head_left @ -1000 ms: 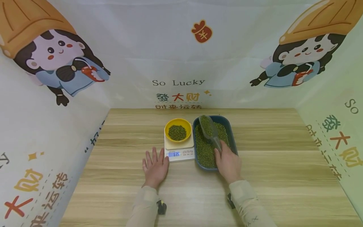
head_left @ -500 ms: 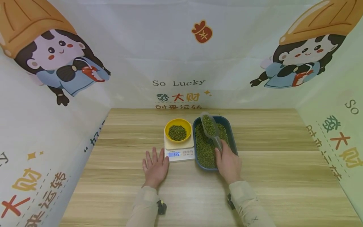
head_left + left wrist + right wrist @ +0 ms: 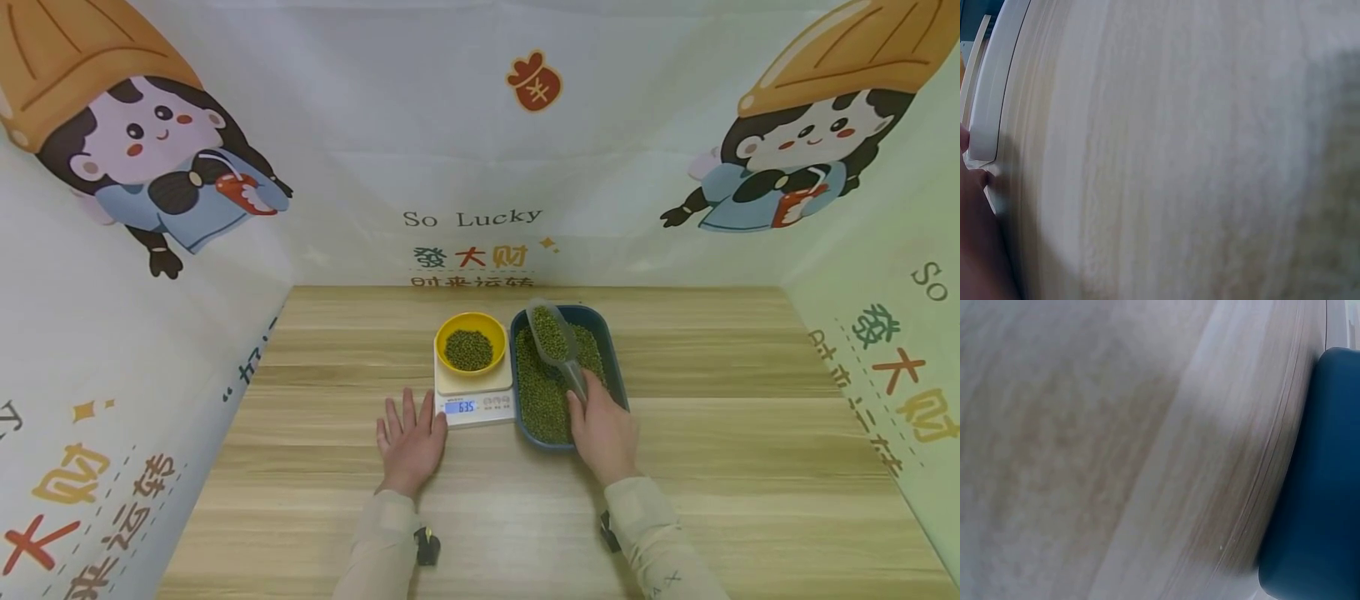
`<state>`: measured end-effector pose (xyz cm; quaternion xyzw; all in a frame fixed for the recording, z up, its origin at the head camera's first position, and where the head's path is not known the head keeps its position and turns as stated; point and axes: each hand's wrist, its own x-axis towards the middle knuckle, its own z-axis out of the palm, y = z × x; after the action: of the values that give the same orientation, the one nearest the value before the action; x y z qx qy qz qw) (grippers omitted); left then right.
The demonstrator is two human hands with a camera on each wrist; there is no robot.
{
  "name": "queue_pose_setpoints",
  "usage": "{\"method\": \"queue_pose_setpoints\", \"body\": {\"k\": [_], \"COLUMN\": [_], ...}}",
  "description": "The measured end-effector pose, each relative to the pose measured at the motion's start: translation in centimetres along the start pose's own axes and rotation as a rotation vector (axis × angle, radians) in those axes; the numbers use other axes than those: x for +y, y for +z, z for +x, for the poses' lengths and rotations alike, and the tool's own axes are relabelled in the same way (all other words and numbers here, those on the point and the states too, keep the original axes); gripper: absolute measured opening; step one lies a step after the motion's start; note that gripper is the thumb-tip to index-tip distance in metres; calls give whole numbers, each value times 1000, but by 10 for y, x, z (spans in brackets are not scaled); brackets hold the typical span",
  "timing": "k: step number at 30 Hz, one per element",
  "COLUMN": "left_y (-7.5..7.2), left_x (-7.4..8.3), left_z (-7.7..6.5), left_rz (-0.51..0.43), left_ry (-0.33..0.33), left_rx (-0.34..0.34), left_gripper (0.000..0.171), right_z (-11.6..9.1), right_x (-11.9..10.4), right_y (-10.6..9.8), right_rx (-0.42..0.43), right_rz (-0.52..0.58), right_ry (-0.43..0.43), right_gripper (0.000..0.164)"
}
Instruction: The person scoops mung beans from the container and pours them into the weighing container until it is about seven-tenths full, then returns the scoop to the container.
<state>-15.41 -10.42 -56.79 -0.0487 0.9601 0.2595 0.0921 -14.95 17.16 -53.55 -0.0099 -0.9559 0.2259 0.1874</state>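
Left hand (image 3: 411,450), one: lower centre-left, grip wide, fingers spread on the bench (image 3: 300,467), thumb at the scale's corner. Scale (image 3: 472,386), one: centre, display lit. Yellow bowl (image 3: 471,322), one: on the scale, part-filled with green beans (image 3: 469,351), uncountable. Blue tray (image 3: 611,358), one: right of centre, beans within. Scoop (image 3: 570,358), one: over the tray, bean-laden. Right hand (image 3: 606,433), one: grip round the scoop's handle. Risks, judged: wrist tilt could spill beans; thumb pressure could skew the reading.
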Motion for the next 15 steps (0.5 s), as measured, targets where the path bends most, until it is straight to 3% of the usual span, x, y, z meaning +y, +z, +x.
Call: {"method": "queue_pose_setpoints", "body": {"k": [15], "left_y": [-1], "left_x": [1], "left_z": [-1], "left_rz": [6], "left_ry": [-2], "left_rx": [-5], "left_gripper": [57], "right_z": [0], "right_x": [0], "right_y": [-1], "right_rx": [-66], "right_rz": [-10], "right_ry": [6], "right_gripper": [41]}}
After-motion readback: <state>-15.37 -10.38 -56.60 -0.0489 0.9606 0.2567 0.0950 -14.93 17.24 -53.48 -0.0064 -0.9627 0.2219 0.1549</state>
